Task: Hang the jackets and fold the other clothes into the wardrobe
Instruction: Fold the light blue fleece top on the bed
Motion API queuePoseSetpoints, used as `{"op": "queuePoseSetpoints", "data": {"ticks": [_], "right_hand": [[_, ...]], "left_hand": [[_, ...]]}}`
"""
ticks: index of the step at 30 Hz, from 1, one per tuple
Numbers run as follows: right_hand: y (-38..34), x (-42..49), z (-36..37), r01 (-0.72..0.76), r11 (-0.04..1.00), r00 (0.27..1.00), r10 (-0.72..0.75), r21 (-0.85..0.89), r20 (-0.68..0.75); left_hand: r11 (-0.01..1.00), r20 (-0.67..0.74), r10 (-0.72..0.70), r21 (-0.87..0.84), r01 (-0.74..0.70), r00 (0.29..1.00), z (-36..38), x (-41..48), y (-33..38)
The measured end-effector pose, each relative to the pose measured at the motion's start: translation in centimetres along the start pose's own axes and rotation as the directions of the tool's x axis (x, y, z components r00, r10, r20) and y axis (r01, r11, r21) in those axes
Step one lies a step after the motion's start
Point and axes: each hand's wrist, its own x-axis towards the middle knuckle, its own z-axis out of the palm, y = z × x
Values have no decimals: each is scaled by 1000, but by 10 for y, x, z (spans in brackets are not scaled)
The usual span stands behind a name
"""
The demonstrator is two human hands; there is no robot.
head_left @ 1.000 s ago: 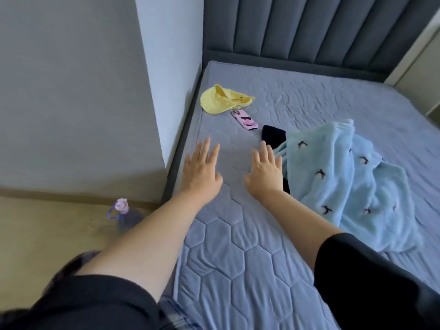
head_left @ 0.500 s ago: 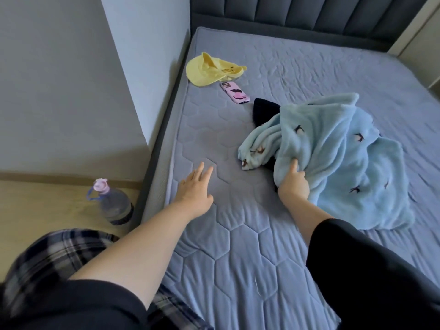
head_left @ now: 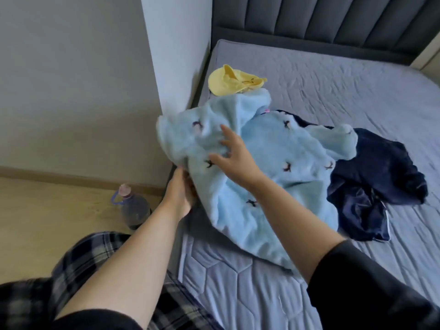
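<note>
A fluffy light-blue garment [head_left: 269,163] with small dark bird marks lies spread over the left side of the bed [head_left: 238,282], its upper end lifted and blurred. My left hand [head_left: 181,189] grips its left edge at the mattress side. My right hand [head_left: 232,154] rests on top of it with fingers spread. A dark navy garment [head_left: 378,177] lies crumpled on the mattress to the right, partly under the blue one.
A yellow cap [head_left: 234,81] lies near the bed's far left corner. A white wall corner [head_left: 176,55] stands close on the left. A water bottle [head_left: 133,206] with a pink cap stands on the wooden floor beside the bed. A padded headboard [head_left: 333,20] closes the far end.
The blue garment has been pulled left across the bed, uncovering the navy garment and hiding the pink phone. My left hand took hold of its edge; my right hand released its grip and now lies on top.
</note>
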Motion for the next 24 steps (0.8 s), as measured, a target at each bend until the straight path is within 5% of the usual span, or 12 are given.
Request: {"op": "queuePoseSetpoints", "data": {"ticks": [3,5,8,10,12,16,18,20,22,24], "right_hand": [[38,-8,12,-164,912,986,157,-377,-50],[70,-23,16,-273,773,927,371,-573,58],[112,-53,23,-168,564,801,556,-808,222],[122,-58,27,-124,519,840,508,-846,188],[117,-52,29,-155,526,896,432,-836,105],[72,-31,15,-183,633,845,493,-752,210],[40,-24,1,-275,781,825,491,-560,279],[16,-13,-9,-442,878,821,479,-186,311],[9,0,-15,-436,899,890,425,40,167],[11,13,-25,-356,928,927,336,-110,-169]], "left_hand": [[997,-194,-20,74,35,981,-9,-4,-3],[981,-281,-57,165,107,958,-12,-2,-8],[926,-275,-98,327,188,957,-14,5,-15],[907,-261,-101,373,197,960,-10,5,-16],[888,-239,-37,438,141,970,-8,4,-13],[881,-163,120,472,-30,979,-7,2,4],[916,-102,150,389,-100,983,-1,1,15],[958,-54,171,242,-154,984,2,-3,26],[971,-46,186,164,-177,981,1,-7,36],[964,-46,199,187,-188,979,-3,-10,40]]}}
